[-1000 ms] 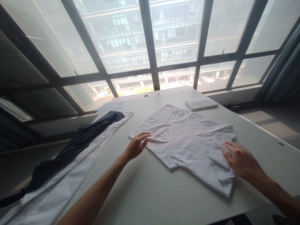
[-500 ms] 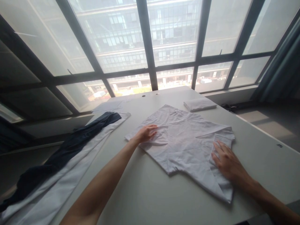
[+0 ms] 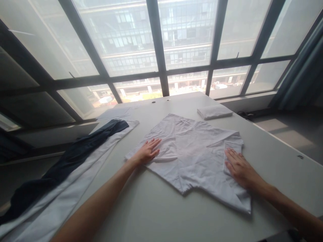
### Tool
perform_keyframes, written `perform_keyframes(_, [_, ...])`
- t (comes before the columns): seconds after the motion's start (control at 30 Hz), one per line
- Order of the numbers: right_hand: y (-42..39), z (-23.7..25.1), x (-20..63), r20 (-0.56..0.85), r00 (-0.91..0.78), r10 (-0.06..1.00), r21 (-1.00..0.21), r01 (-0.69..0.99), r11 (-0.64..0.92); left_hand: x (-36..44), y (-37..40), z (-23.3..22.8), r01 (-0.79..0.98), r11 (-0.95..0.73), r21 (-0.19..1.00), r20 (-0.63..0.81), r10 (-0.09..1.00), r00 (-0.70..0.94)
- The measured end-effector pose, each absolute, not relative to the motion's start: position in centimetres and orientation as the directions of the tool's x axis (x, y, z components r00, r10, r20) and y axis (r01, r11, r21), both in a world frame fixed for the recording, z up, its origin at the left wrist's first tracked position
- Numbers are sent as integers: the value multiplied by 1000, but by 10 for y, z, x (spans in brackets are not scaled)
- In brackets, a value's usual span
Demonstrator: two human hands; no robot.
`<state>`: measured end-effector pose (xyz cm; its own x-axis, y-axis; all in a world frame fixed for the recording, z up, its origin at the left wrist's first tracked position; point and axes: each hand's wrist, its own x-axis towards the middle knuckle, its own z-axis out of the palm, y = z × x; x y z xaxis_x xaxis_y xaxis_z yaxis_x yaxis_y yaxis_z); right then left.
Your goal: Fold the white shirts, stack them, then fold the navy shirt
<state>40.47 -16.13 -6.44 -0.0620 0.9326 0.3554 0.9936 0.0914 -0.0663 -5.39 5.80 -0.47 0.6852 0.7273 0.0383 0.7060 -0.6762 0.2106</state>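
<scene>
Both hands now lie flat on the white T-shirt (image 3: 196, 151), where a second ago the left hand (image 3: 147, 153) pinched its near-left edge and the right hand (image 3: 238, 164) hovered by the folded-in sleeve; reads as grasping giving way to smoothing. Fingers are spread, palms down, gripping nothing. The shirt lies mid-table (image 3: 156, 208), thin creased cotton, outline irregular. Beyond it sits a folded white cloth (image 3: 214, 111); at left, a dark navy garment (image 3: 75, 158) lies along a long white one (image 3: 83, 171).

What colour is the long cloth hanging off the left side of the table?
Dark navy blue: the long draped cloth lies on a white one, clearest in the head view.
</scene>
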Motion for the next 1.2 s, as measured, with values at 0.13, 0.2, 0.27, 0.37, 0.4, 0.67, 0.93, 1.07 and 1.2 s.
perform_keyframes(0.13, [-137,-57,410,342,-188,921,-53,974,219,-70,26,-8,779,-611,141,88,791,605])
perform_keyframes(0.2, [-121,-52,413,322,-242,915,-55,960,273,-76,9,-9,816,-567,113,110,824,556])
perform_keyframes(0.27, [-102,-46,416,287,-287,914,-68,945,319,-79,-6,-11,852,-514,102,118,856,503])
perform_keyframes(0.37, [-74,-38,419,248,-351,903,-104,917,385,-81,-29,-14,900,-425,96,109,903,415])
perform_keyframes(0.4, [-65,-36,420,244,-369,897,-116,907,405,-82,-36,-15,913,-397,91,107,916,388])
perform_keyframes(0.67, [-38,-37,419,297,-377,877,-225,865,448,-88,-64,-22,941,-331,62,147,936,320])
perform_keyframes(0.93, [-53,-33,418,255,-267,929,-303,891,339,-87,-62,-22,938,-338,81,150,934,324])
perform_keyframes(1.07, [-56,-32,422,210,-238,948,-345,890,300,-86,-64,-19,938,-335,92,138,937,321])
perform_keyframes(1.2, [-56,-26,435,402,-108,909,-439,849,295,-86,-64,-18,934,-340,106,128,937,326])
